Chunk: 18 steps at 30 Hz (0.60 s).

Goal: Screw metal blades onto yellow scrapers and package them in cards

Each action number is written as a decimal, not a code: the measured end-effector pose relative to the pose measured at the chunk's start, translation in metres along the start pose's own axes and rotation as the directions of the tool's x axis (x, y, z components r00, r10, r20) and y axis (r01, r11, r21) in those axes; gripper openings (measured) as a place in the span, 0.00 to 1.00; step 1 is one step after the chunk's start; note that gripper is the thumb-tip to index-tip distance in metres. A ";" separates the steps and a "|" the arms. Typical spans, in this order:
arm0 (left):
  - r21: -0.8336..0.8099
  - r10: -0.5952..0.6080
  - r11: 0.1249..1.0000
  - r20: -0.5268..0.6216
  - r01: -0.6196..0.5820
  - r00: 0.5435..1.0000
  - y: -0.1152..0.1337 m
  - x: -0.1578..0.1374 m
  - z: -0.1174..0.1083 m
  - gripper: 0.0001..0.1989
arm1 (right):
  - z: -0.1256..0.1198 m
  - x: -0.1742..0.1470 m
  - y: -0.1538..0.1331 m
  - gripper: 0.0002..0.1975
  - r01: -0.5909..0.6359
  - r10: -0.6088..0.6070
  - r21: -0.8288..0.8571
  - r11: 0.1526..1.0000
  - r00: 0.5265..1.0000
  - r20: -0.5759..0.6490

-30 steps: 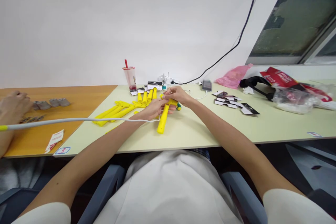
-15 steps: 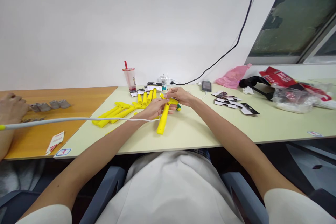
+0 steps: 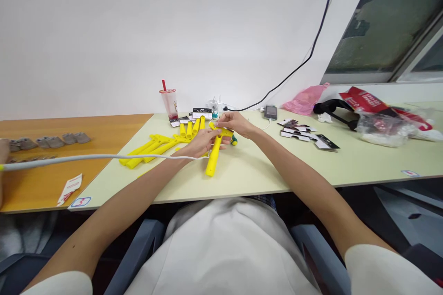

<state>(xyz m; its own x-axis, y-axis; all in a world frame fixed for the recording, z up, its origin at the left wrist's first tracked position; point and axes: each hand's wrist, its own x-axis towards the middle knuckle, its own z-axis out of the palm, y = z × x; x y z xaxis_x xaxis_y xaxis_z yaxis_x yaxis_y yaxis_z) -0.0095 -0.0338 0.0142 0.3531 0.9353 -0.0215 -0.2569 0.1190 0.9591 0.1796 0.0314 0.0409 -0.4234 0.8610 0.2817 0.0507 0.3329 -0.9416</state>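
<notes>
Head view: left hand and right hand both grip the handle by its far end — long axis pointing nearward, slightly left.

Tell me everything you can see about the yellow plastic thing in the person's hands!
The bright yellow, T-shaped piece of smooth-looking plastic has a long rounded handle and a wider crosspiece at the far end. It slants over the pale green tabletop, the handle's free end nearest. The bare left hand and bare right hand hold it around the crosspiece, hiding part of it. Whether the free end touches the tabletop, I can't tell.
</notes>
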 end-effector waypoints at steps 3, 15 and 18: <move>-0.034 0.026 0.999 -0.027 -0.027 0.999 0.007 -0.003 0.004 0.11 | -0.026 0.006 0.002 0.31 0.051 -0.044 0.060 0.997 0.993 -0.110; -0.116 0.201 0.972 -0.039 -0.205 0.979 0.029 -0.018 0.010 0.13 | -0.135 -0.033 0.037 0.13 -0.242 0.188 -0.535 0.809 0.970 -0.154; -0.116 0.187 0.974 -0.064 -0.194 0.980 0.027 -0.017 0.010 0.12 | -0.139 -0.033 0.040 0.16 -0.244 0.206 -0.573 0.782 0.970 -0.132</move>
<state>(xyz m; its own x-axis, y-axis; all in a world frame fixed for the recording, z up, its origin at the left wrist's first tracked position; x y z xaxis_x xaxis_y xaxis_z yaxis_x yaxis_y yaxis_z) -0.0137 -0.0495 0.0437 0.2407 0.9604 0.1405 -0.4229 -0.0265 0.9058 0.3208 0.0698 0.0201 -0.2812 0.9541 0.1033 0.6612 0.2706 -0.6997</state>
